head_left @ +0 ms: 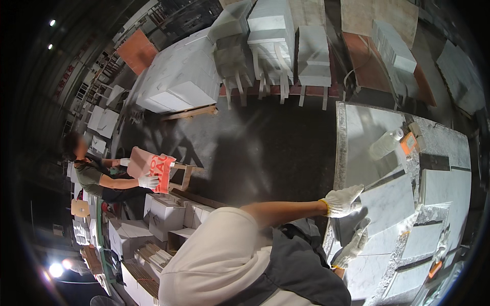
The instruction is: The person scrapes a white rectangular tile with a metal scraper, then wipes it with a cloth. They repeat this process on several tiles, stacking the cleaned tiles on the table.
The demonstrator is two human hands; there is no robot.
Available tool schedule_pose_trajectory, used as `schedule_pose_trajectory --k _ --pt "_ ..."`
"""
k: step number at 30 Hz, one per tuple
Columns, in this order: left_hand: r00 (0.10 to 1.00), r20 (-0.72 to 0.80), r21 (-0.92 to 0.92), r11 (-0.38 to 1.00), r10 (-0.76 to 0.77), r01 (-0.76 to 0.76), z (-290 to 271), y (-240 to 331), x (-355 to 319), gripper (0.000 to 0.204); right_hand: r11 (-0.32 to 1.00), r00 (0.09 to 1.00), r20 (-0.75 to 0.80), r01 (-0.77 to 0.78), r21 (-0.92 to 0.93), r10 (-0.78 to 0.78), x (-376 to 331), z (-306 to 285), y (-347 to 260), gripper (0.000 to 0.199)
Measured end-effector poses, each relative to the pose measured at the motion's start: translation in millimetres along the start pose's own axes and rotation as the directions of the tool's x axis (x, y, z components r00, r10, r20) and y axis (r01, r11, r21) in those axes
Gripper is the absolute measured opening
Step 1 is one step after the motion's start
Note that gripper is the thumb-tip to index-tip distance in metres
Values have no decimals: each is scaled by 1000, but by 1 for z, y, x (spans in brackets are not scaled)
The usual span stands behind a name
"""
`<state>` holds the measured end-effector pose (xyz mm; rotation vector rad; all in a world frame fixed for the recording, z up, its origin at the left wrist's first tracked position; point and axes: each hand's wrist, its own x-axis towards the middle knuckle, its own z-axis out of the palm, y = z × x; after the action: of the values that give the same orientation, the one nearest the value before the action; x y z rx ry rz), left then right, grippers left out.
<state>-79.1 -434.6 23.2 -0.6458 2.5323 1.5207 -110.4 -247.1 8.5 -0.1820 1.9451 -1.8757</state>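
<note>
Both my hands wear white knitted gloves with yellow cuffs. My left hand (343, 202) is above the near edge of a stone-topped table, beside the left corner of a grey-veined white marble-look tile (390, 201). Its fingers stretch out and the thumb stands apart. Closer to the picture's lower edge, my right hand (353, 248) is at the tile's near edge, fingers extended and apart from the thumb. Whether either hand touches the tile is hard to tell. A dark shadow lies between the hands. More pale tiles (422, 239) cover the table.
On the table stand a clear bottle (386, 143) and an orange-and-white block (409, 143). White boxes (178, 84) are stacked on a pallet behind. At left, a person (94, 173) in white gloves holds a red-printed carton (151, 168). Open cartons (133, 235) stand behind me.
</note>
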Motion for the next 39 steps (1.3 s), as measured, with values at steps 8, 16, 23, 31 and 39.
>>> schedule_pose_trajectory --k 8,16,23,31,39 --pt "987 -154 82 996 40 -27 10 -4 0 68 1000 1000 0 1 -6 -1 -3 -2 2 49" --pt "974 -189 132 986 129 -105 16 -11 3 69 1000 1000 -11 -2 -11 1 -3 -6 5 49" --pt "984 -159 135 989 81 -59 11 -6 0 72 999 1000 -15 -4 -48 3 -8 -14 7 49" --pt "973 -195 155 984 123 -93 9 -3 -2 73 1000 1000 -11 -22 -5 22 -6 -13 8 51" --pt "1000 -5 112 994 1 0 -11 16 -8 76 994 996 -19 -91 65 92 -7 -14 5 52"
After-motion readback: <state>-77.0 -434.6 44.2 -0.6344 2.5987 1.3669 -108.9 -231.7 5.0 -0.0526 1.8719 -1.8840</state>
